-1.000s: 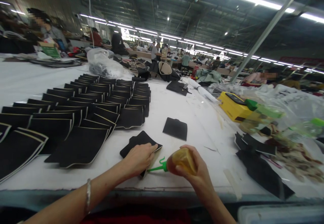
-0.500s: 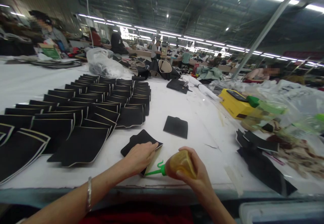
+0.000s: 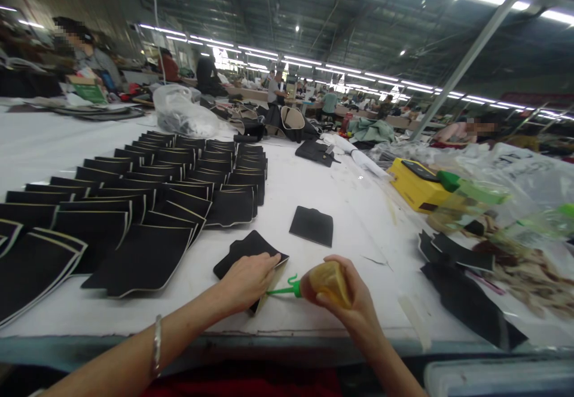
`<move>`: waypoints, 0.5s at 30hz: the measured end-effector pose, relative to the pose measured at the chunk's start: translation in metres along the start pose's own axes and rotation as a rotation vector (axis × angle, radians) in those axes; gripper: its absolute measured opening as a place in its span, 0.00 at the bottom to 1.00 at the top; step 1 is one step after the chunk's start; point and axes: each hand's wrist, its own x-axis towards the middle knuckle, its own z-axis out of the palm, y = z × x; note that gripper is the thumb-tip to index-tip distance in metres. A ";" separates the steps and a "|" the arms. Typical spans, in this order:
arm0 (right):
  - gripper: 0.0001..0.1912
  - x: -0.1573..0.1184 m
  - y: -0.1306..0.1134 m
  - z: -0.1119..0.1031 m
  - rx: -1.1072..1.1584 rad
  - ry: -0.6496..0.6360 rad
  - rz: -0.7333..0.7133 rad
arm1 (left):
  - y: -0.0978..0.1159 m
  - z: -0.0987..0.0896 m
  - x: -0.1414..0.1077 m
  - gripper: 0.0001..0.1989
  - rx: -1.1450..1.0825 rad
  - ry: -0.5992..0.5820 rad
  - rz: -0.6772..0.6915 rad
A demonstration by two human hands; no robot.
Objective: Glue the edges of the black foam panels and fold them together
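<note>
My left hand presses down on a black piece near the table's front edge, its fingers together and one fingertip at the piece's right corner. A tan strip shows along the piece's right edge. In my right hand is a bottle of amber liquid, tilted on its side. Its green nozzle points left, the tip at the tan strip beside my left hand. Another black piece lies flat just behind the bottle.
Rows of overlapping black pieces cover the table's left side. At the right are a yellow box, plastic bags, black scraps and brown cloth. A clear plastic bag lies further back. People are in the background.
The bottle in my right hand has moved slightly right and away from me. Its nozzle tip has shifted from the strip's near end further up along it. My left hand has hardly moved.
</note>
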 end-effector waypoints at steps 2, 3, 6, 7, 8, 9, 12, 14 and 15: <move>0.28 0.004 0.002 -0.005 -0.041 0.070 0.006 | -0.001 0.001 0.002 0.22 0.001 -0.010 -0.006; 0.28 0.006 0.003 -0.006 -0.056 0.097 0.002 | -0.001 0.002 0.002 0.23 0.001 -0.015 -0.009; 0.28 0.006 0.004 -0.008 -0.077 0.074 -0.032 | 0.000 0.001 0.003 0.23 -0.008 -0.020 -0.007; 0.28 0.006 0.004 -0.008 -0.078 0.044 -0.043 | 0.000 0.001 0.003 0.23 -0.011 -0.019 -0.005; 0.28 0.006 0.003 -0.008 -0.078 0.020 -0.046 | 0.001 0.000 0.003 0.23 -0.012 -0.018 -0.005; 0.28 0.007 0.003 -0.008 -0.076 0.014 -0.041 | 0.001 0.000 0.003 0.23 -0.015 -0.018 -0.007; 0.28 0.010 0.002 -0.009 -0.088 0.103 -0.022 | 0.002 -0.001 0.002 0.24 -0.031 -0.022 -0.020; 0.28 0.012 0.003 -0.010 -0.121 0.165 -0.044 | 0.002 -0.001 0.003 0.23 -0.037 -0.026 -0.028; 0.28 0.012 0.003 -0.010 -0.141 0.167 -0.063 | 0.002 -0.001 0.003 0.23 -0.034 -0.027 -0.028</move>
